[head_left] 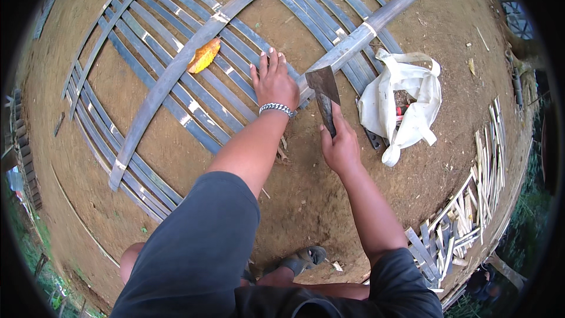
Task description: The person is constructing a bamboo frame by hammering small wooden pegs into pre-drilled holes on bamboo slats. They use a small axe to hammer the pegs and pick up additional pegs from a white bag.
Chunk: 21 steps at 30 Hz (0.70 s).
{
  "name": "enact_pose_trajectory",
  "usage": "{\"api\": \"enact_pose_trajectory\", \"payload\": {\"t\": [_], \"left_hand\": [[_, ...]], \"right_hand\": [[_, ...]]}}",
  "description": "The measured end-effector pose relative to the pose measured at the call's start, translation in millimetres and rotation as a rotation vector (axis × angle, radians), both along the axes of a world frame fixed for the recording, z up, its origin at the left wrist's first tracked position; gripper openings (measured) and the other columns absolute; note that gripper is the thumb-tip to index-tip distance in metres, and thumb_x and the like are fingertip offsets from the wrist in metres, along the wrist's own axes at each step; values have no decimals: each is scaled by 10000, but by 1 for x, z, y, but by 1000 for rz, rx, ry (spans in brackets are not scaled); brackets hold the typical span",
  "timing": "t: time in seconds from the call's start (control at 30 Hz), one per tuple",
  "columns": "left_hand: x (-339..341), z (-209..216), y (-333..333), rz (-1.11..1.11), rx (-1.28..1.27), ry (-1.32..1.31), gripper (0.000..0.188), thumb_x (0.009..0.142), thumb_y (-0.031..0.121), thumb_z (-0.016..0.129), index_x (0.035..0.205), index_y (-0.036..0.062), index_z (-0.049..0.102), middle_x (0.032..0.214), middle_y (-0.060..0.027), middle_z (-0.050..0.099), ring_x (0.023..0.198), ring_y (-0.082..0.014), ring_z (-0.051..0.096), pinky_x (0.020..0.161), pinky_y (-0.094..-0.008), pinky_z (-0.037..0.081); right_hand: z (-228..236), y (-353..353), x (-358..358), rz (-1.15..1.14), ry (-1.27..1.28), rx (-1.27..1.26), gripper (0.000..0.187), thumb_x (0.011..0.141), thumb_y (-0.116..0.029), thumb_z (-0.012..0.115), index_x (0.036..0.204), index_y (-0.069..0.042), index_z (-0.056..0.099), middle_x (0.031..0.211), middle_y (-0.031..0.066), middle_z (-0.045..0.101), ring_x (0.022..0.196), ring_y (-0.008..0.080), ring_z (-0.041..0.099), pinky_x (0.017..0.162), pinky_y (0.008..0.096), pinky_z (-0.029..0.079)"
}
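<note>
My left hand (276,87) rests with fingers stretched out on the dark bamboo slats (246,73), close to the near end of a thick grey bamboo pole (359,35). A chain bracelet circles that wrist. In my right hand (342,148) is a hatchet (322,85), my fingers wrapped round its dark handle and its broad metal head up by the pole's end. From this view I cannot tell whether the head touches the pole. The slats lie across a second, curved pole (176,70) on the left, spread over the ground as a lattice.
A yellow-orange leaf (204,56) lies on the lattice. Right of the hatchet stands a white bag (376,106) with a red item inside. Split bamboo offcuts (459,235) are heaped at the lower right. My sandalled foot (303,260) is on the dirt ground below.
</note>
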<state>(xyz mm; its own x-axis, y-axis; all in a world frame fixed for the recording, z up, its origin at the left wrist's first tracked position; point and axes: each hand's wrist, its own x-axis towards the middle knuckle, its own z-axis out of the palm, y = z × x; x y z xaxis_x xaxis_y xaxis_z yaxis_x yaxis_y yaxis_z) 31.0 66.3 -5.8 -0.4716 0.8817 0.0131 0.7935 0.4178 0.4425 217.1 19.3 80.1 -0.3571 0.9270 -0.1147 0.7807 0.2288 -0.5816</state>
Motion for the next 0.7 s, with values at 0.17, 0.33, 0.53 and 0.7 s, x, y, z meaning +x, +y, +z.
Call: {"api": "enact_pose_trajectory", "payload": {"t": [0.17,0.33,0.53,0.7], "left_hand": [[-5,-4,-4,13,30,43,537,944,130,518,1467,23,578,1630,-130,454,1543,-311,340,1291,-528,170],[-1,0,-1,7,31,32,545,939,131,522,1471,24,576,1630,-129,454,1541,-310,341,1291,-527,167],[-2,0,-2,3,3,24,552,935,133,525,1475,26,572,1631,-126,455,1543,-304,339,1292,-518,167],[-4,-4,-4,12,21,44,547,937,124,520,1472,26,576,1623,-127,466,1541,-304,343,1289,-522,170]], "right_hand": [[22,5,-4,-27,269,249,511,958,-108,691,1424,40,543,1163,255,705,999,459,702,871,452,573],[-8,-4,0,6,238,359,548,960,-95,677,1479,-11,523,1189,246,693,1005,448,701,888,461,571],[13,1,-1,-9,150,187,617,946,-100,694,1518,-17,478,1084,246,687,954,439,699,832,470,566],[3,-8,-3,-82,397,326,592,955,-91,693,1478,79,473,1108,272,681,968,454,699,863,451,571]]}}
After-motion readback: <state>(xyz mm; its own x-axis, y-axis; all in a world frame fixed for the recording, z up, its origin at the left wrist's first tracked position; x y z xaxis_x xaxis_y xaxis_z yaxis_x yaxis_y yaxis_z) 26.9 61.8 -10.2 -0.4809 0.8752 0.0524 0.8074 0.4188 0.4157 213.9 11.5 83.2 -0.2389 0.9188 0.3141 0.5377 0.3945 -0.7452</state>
